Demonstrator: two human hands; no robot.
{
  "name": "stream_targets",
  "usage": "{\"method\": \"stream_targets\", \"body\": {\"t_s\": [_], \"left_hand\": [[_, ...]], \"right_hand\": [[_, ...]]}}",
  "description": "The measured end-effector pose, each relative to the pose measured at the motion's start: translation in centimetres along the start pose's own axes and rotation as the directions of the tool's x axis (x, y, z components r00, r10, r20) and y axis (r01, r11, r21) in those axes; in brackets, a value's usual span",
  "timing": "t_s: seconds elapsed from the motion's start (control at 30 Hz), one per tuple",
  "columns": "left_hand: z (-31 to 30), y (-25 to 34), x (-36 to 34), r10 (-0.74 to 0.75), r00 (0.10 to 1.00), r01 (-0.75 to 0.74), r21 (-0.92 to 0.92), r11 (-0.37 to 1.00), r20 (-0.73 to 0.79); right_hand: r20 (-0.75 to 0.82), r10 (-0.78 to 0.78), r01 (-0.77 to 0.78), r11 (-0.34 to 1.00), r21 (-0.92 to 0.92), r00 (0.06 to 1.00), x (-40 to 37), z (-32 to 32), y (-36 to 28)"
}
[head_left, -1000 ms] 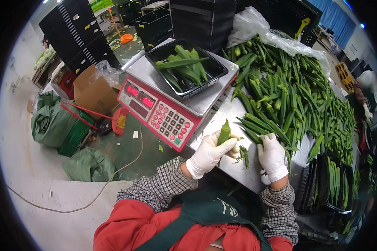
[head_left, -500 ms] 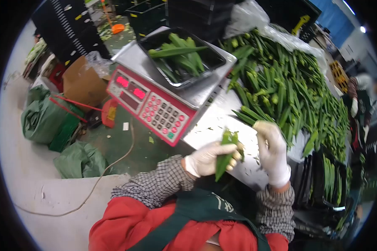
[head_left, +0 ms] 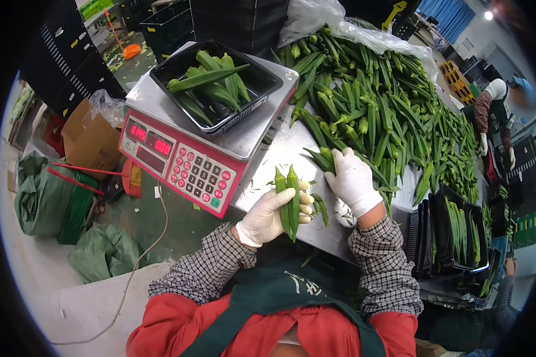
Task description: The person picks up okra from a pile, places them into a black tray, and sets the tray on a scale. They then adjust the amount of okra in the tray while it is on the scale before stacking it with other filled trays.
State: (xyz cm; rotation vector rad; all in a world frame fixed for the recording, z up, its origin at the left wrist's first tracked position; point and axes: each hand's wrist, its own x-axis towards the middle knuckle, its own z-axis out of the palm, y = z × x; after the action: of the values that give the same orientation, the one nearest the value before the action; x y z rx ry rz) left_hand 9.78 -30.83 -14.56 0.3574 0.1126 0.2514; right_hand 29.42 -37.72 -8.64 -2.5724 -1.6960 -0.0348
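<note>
A: Biggest thing there?
B: The okra pile (head_left: 387, 101), spread over far & right side of the steel table (head_left: 283, 157)
A: Left of it?
B: A red scale (head_left: 184, 163), with a black tray (head_left: 262, 95) on top, several pods inside
A: Hands?
B: Both gloved. The left hand (head_left: 271, 214) is closed round two okra pods (head_left: 287, 199), tips up, over the table's near edge
A: And the other?
B: The right hand (head_left: 352, 178) lies on the pile's near edge, fingers curled over pods; can't tell if it grips

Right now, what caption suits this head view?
Gloved left hand holds two okra pods; right hand rests on the okra pile.
</note>
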Motion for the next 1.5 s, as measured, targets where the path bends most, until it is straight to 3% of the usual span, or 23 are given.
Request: {"method": "stream_targets", "body": {"t_s": [0.03, 0.17, 0.27, 0.3, 0.33, 0.4, 0.43, 0.53, 0.67, 0.73, 0.77, 0.8, 0.87, 0.9, 1.0, 1.07, 1.1, 1.13, 1.17, 1.27, 1.33, 1.4, 1.5], "left_hand": [[-0.1, 0.0, 0.0, 0.003, 1.000, -0.003, 0.014, 1.000, 0.009], [0.1, -0.1, 0.1, 0.010, 1.000, -0.010, 0.022, 1.000, 0.006], [0.1, -0.1, 0.1, -0.037, 0.999, 0.037, 0.002, 0.999, 0.011], [0.0, 0.0, 0.3, -0.078, 0.997, 0.078, -0.030, 0.996, 0.014], [0.0, 0.2, 0.4, -0.117, 0.993, 0.118, -0.059, 0.991, 0.019], [0.4, 0.1, 0.5, -0.170, 0.984, 0.177, -0.135, 0.975, 0.057], [0.6, -0.1, 0.5, -0.171, 0.983, 0.181, -0.166, 0.969, 0.072], [1.4, -0.2, 0.7, -0.119, 0.992, 0.121, -0.084, 0.989, 0.028], [2.0, -0.3, 0.7, -0.037, 0.999, 0.037, 0.016, 0.999, -0.037], [2.0, -0.3, 0.7, 0.028, 0.995, -0.018, 0.102, 0.995, -0.095], [2.2, -0.3, 0.7, 0.063, 0.994, -0.051, 0.130, 0.990, -0.084], [2.5, -0.3, 0.6, 0.087, 0.993, -0.073, 0.159, 0.985, -0.079], [3.2, -0.4, 0.6, 0.134, 0.989, -0.117, 0.218, 0.969, -0.063], [3.6, -0.7, 0.8, 0.144, 0.988, -0.134, 0.172, 0.976, -0.048], [4.1, -1.5, 0.9, 0.214, 0.977, -0.213, 0.042, 0.976, -0.015], [4.3, -0.9, 0.4, 0.178, 0.981, -0.185, -0.109, 0.977, -0.073], [4.9, -0.5, 0.1, 0.206, 0.976, -0.212, -0.079, 0.974, -0.074], [5.4, -0.2, 0.0, 0.217, 0.976, -0.216, -0.114, 0.970, -0.005], [5.8, -0.2, 0.0, 0.256, 0.967, -0.254, -0.060, 0.965, 0.014], [7.3, 0.1, -0.2, 0.335, 0.938, -0.346, 0.162, 0.924, 0.093], [8.6, 0.9, -0.5, 0.356, 0.919, -0.393, 0.295, 0.871, 0.171], [9.0, 2.0, -0.4, 0.378, 0.908, -0.416, 0.477, 0.774, 0.179], [10.3, 4.4, -0.4, 0.360, 0.907, -0.414, 0.629, 0.658, 0.220]], "right_hand": [[0.024, 0.047, -0.048, 0.999, 0.020, 0.999, 0.0, 0.3, 0.2], [-0.148, 0.055, -0.007, 0.951, 0.309, 0.987, -0.9, -0.5, 1.6], [-0.147, 0.129, -0.005, 0.766, 0.643, 0.981, -1.9, -3.6, 0.1], [-0.108, 0.142, -0.038, 0.759, 0.650, 0.984, -2.5, -4.7, -0.9], [-0.263, 0.016, 0.154, 0.774, 0.614, 0.965, -3.0, -4.2, -1.2], [-0.411, -0.220, 0.420, 0.759, 0.497, 0.884, -3.8, -3.8, -2.2], [-0.378, -0.327, 0.479, 0.756, 0.445, 0.866, -4.3, -4.2, -2.9], [-0.311, -0.333, 0.437, 0.815, 0.380, 0.890, -5.5, -4.6, -3.1], [-0.456, -0.290, 0.499, 0.742, 0.449, 0.841, -5.7, -4.3, -1.8], [-0.470, 0.002, 0.328, 0.713, 0.619, 0.883, -6.3, -5.3, -1.6], [-0.503, 0.089, 0.324, 0.666, 0.672, 0.859, -6.1, -4.7, -0.9], [-0.377, 0.215, 0.190, 0.587, 0.787, 0.901, -6.3, -5.5, -1.3], [-0.155, 0.236, 0.008, 0.525, 0.851, 0.959, -5.9, -5.6, -1.9], [-0.094, 0.168, -0.024, 0.592, 0.805, 0.981, -5.8, -5.7, -2.5], [-0.346, -0.110, 0.296, 0.783, 0.547, 0.932, -5.6, -3.0, -4.5], [-0.297, -0.231, 0.357, 0.787, 0.503, 0.926, -5.7, -3.9, -4.8], [-0.283, -0.268, 0.375, 0.805, 0.460, 0.921, -5.6, -4.4, -5.0], [-0.265, -0.301, 0.390, 0.822, 0.415, 0.916, -5.7, -5.1, -5.3], [-0.270, -0.289, 0.374, 0.857, 0.354, 0.918, -5.7, -5.4, -5.7], [-0.255, -0.166, 0.282, 0.793, 0.540, 0.953, -5.3, -6.3, -6.1], [-0.292, -0.184, 0.321, 0.773, 0.546, 0.939, -4.6, -6.9, -5.8], [-0.378, -0.218, 0.413, 0.705, 0.577, 0.900, -3.5, -6.4, -5.5], [-0.343, -0.070, 0.327, 0.518, 0.790, 0.937, -2.6, -6.8, -7.2]]}}
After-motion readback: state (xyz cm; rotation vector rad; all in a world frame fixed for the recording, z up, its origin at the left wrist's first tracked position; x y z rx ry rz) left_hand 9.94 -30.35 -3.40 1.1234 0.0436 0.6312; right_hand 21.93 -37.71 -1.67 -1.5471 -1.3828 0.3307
